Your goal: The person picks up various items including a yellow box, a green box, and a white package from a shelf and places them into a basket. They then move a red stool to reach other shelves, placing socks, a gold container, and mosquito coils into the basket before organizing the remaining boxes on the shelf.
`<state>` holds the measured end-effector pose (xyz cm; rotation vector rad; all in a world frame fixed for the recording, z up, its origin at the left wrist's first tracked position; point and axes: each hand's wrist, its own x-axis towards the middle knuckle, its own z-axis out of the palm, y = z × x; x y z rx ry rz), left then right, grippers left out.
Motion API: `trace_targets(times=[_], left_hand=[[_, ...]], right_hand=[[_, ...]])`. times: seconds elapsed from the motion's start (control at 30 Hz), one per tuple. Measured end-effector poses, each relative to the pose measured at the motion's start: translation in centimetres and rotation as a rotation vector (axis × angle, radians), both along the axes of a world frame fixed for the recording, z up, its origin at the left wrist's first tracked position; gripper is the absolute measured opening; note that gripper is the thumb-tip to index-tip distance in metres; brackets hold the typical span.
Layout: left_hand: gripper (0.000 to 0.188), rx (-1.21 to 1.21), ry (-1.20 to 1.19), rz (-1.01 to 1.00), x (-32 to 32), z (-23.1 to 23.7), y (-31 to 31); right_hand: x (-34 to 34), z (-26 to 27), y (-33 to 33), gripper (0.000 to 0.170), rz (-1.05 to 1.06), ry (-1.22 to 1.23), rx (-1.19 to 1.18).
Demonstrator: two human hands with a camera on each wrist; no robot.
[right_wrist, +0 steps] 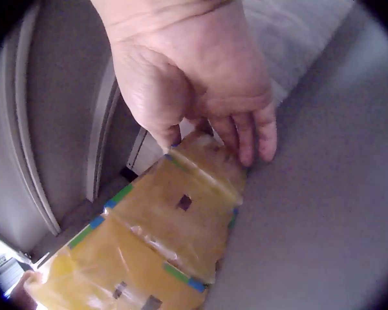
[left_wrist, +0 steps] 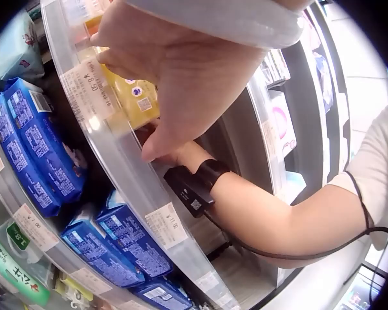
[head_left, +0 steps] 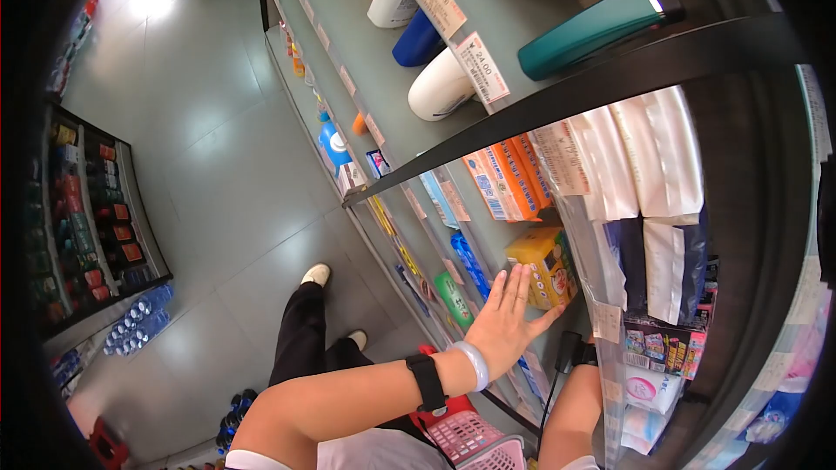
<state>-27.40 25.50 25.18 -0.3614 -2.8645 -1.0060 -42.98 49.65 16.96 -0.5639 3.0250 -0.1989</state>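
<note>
Left fingers (head_left: 519, 285) straight against yellow pack (head_left: 549, 263) — right fingers (right_wrist: 244, 139) round its end, tips part-hidden

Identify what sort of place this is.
Most likely a supermarket or similar shop: white rectangular price tags line long grey shelves, matching blue plastic-wrapped packs are stocked together, and a pink plastic lattice basket is in view.

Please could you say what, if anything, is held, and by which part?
The right hand grips the yellow packaging by its rear; the left hand touches the front.
</note>
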Motion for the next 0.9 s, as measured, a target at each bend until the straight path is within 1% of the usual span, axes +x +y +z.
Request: trace_targets(times=[0.23,0.33,0.4,0.43,0.47,0.5,0.53,0.57,0.6,0.63,0.7,0.73,0.77,0.83,0.87,0.9], left_hand=[[0.067,-0.066,0.036,-0.035,-0.3,-0.2,-0.3],[0.067,-0.097,0.033,-0.042,-0.4,0.3,-0.5],[0.062,-0.189,-0.044,-0.086,-0.6,0.9,-0.8],[0.062,-0.200,-0.034,-0.093,-0.6,0.8,-0.7],[0.064,-0.164,0.020,-0.053,-0.5,0.2,-0.4],[0.067,-0.128,0.075,-0.016,-0.5,0.1,-0.4],[0.067,-0.140,0.087,-0.031,-0.4,0.0,-0.5],[0.070,-0.106,0.092,-0.041,-0.3,0.3,-0.9],[0.072,-0.072,0.097,-0.052,-0.1,0.7,-1.4],[0.072,-0.088,0.110,-0.067,0.2,0.9,-2.1],[0.078,0.139,0.113,-0.129,1.4,1.6,-4.0],[0.070,0.176,0.094,-0.148,2.4,1.8,-5.1],[0.066,0.179,0.076,-0.162,3.3,0.9,-6.0],[0.057,0.194,0.035,-0.165,5.3,-0.4,-7.8],[0.052,0.204,0.012,-0.157,6.2,-0.7,-8.7],[0.049,0.194,-0.026,-0.166,7.0,-1.6,-9.4]], right_hand=[[-0.5,2.2,-0.7,0.039,0.050,0.072,0.060],[-0.6,2.7,-2.4,0.039,0.062,0.106,0.083],[-0.5,3.0,-3.3,0.039,0.067,0.130,0.093],[0.1,3.3,-3.3,0.039,0.068,0.143,0.098],[0.3,3.6,-3.7,0.039,0.066,0.156,0.102],[1.3,3.9,-2.5,0.039,0.062,0.169,0.105],[2.5,4.3,-1.3,0.039,0.056,0.183,0.109],[2.8,4.5,-1.6,0.039,0.049,0.196,0.112],[3.1,4.4,-3.3,0.039,0.044,0.211,0.115],[3.7,5.2,-2.0,0.039,0.036,0.226,0.116],[4.3,5.9,-2.3,0.039,0.008,0.255,0.118],[4.6,6.3,-2.7,0.039,-0.012,0.268,0.118],[3.7,7.1,-4.5,0.039,-0.038,0.281,0.119],[4.1,7.9,-5.4,0.039,-0.097,0.310,0.124],[10.1,6.4,-1.8,0.039,-0.134,0.326,0.127],[11.1,6.7,-1.0,0.039,-0.180,0.340,0.134]])
